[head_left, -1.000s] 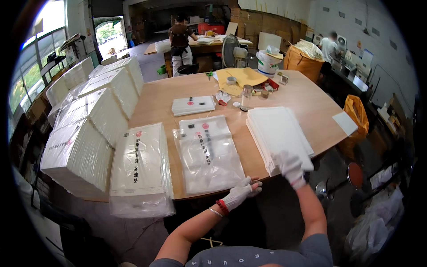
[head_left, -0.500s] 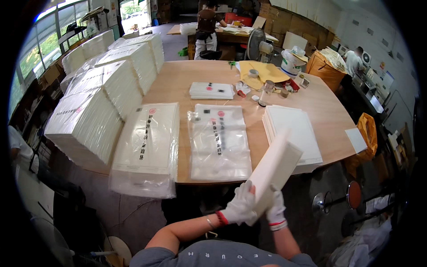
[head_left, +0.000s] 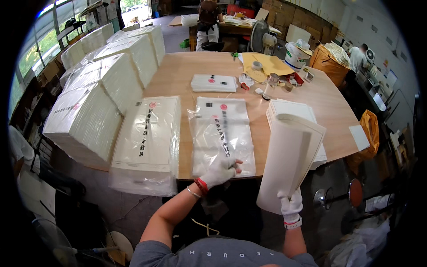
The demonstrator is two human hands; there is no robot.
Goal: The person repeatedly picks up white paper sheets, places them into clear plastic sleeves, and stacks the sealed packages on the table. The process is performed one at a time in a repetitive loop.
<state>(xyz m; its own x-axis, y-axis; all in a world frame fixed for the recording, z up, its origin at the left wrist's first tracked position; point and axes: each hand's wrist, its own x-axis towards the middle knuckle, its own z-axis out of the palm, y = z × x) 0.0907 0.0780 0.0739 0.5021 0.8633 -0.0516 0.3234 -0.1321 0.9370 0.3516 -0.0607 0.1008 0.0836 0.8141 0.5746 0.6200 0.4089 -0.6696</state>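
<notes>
My right hand (head_left: 291, 205), in a white glove, grips the lower end of a sheaf of large white paper sheets (head_left: 291, 147). The sheaf stands up and bends into a curve, in front of a stack of white sheets (head_left: 317, 116) on the table. My left hand (head_left: 221, 170), gloved with bare fingertips, is over the near end of the flat clear plastic bags (head_left: 224, 129). Its fingertips are a little apart and seem to touch the top bag. To the left lies a filled plastic bag of printed sheets (head_left: 149, 129), overhanging the table edge.
Plastic-wrapped paper blocks (head_left: 89, 115) are piled along the left of the wooden table (head_left: 173, 71). Farther back are a small folded pile of bags (head_left: 213, 83), yellow paper (head_left: 269, 63), tape rolls and a clear jar (head_left: 270, 84). A stool (head_left: 355, 193) stands at right. Two other people work beyond.
My left hand has let go of the sheaf and moved left onto the plastic bags. The sheaf, now in my right hand alone, has swung more upright and bowed open.
</notes>
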